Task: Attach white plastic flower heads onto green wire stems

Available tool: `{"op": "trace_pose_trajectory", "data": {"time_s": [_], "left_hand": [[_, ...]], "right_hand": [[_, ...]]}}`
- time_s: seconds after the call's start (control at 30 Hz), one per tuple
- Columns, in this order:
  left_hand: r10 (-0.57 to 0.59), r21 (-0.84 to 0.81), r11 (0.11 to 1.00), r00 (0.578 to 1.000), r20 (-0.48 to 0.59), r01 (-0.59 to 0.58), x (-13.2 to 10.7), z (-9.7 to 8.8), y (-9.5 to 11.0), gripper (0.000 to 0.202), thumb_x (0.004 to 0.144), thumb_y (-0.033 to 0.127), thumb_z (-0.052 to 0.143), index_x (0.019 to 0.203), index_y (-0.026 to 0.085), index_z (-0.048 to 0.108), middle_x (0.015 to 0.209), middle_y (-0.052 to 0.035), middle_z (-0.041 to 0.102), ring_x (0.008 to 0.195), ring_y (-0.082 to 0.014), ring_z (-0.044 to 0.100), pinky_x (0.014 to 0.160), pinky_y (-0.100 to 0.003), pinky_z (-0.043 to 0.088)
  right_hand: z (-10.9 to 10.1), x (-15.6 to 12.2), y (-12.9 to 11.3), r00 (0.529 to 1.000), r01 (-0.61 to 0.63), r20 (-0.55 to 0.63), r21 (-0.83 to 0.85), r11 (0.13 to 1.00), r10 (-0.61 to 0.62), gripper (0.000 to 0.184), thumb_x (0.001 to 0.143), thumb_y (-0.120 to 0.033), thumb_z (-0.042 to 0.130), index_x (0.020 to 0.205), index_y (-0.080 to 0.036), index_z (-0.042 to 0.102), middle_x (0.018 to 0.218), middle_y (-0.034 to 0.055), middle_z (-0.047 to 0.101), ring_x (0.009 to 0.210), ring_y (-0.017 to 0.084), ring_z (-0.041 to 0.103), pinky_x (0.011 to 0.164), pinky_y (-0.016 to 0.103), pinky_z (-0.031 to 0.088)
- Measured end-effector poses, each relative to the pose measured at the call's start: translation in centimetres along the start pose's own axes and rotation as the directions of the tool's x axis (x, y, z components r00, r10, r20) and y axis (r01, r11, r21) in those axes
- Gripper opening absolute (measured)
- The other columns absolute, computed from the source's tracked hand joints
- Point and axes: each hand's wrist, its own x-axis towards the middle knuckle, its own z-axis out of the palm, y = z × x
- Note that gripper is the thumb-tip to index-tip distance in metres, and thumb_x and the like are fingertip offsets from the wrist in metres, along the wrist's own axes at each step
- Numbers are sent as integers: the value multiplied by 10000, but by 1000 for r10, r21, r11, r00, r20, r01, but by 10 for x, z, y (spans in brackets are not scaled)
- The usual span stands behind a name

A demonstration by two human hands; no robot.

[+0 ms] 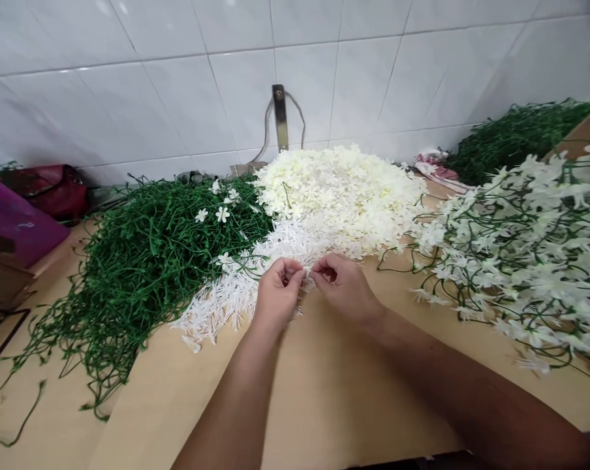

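Note:
My left hand (279, 288) and my right hand (348, 287) meet in the middle, fingertips pinched together. Between them is a small white flower piece (308, 274), mostly covered by the fingers, so its exact shape does not show. Just beyond and to the left of my hands lies a pile of thin white stamen-like pieces (221, 297). Behind that rises a heap of cream-white artificial blossoms (344, 183). To the left spreads a tangled mound of green plastic stems (162, 228), with a few white flowers resting on top.
At the right sits a large pile of white flowers on green stems (530, 254). More green stems (515, 134) lie behind it, near a pink and white cloth (439, 171). Cardboard (324, 405) covers the work surface. A red bag (55, 189) rests at the far left, and a tiled wall (177, 104) closes the back.

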Motion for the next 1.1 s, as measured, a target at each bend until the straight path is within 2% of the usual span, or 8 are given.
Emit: {"op": "trace_pose_trajectory", "data": {"time_s": [0.17,0.3,0.43,0.57,0.73,0.87,0.97,1.1], "left_hand": [[46,75,996,999,3,-46,0,1,-1,80,660,194,596,707,167,538,624,32,545,560,-80,483,561,-194,383],[78,164,983,997,12,-78,-1,0,-2,55,671,197,584,704,170,550,609,30,543,554,-89,476,557,-202,378],[102,206,973,994,41,-108,-3,-2,-1,33,672,199,578,685,175,558,603,28,539,559,-98,473,555,-206,370],[107,193,974,992,60,-117,-5,-2,3,32,670,209,583,668,178,573,592,26,542,559,-103,468,554,-207,359],[131,202,969,988,81,-145,-8,-2,8,27,662,190,587,639,177,584,593,23,556,558,-98,469,558,-205,363],[138,77,987,990,16,-138,-8,-1,11,78,674,230,613,721,174,585,674,9,586,618,-102,511,602,-209,397],[89,-51,995,996,14,-88,-6,-1,12,150,693,296,614,766,166,591,654,9,584,613,-98,524,600,-207,406],[3,-120,993,1000,21,0,-4,-3,11,191,653,316,657,728,148,605,594,21,567,544,-77,493,555,-197,394]], "right_hand": [[-1,0,-2,999,-1,-45,-2,1000,1,64,688,-112,537,659,-167,551,654,38,574,651,159,514,592,284,405],[1,-1,0,999,25,-36,39,999,-24,78,704,-112,526,661,-174,541,661,33,569,656,155,507,598,286,405],[2,-1,5,998,-68,14,235,970,66,62,714,-142,527,766,-174,537,694,18,560,647,136,520,602,276,426],[1,1,6,988,-152,65,433,888,137,206,684,-174,563,887,-186,528,642,-33,497,575,100,481,572,250,421],[-5,5,4,971,-229,186,564,793,149,145,648,-216,588,783,-175,553,623,-33,507,584,99,472,589,259,403],[-9,8,2,958,-281,234,645,711,167,142,613,-225,632,700,-170,534,618,-41,507,575,84,461,577,244,381],[-9,9,1,949,-308,268,683,662,164,171,606,-253,665,665,-166,530,594,-49,495,561,77,450,562,235,366],[-8,8,2,944,-324,286,708,627,165,241,564,-289,725,657,-168,538,593,-50,509,565,81,454,564,238,364]]}}
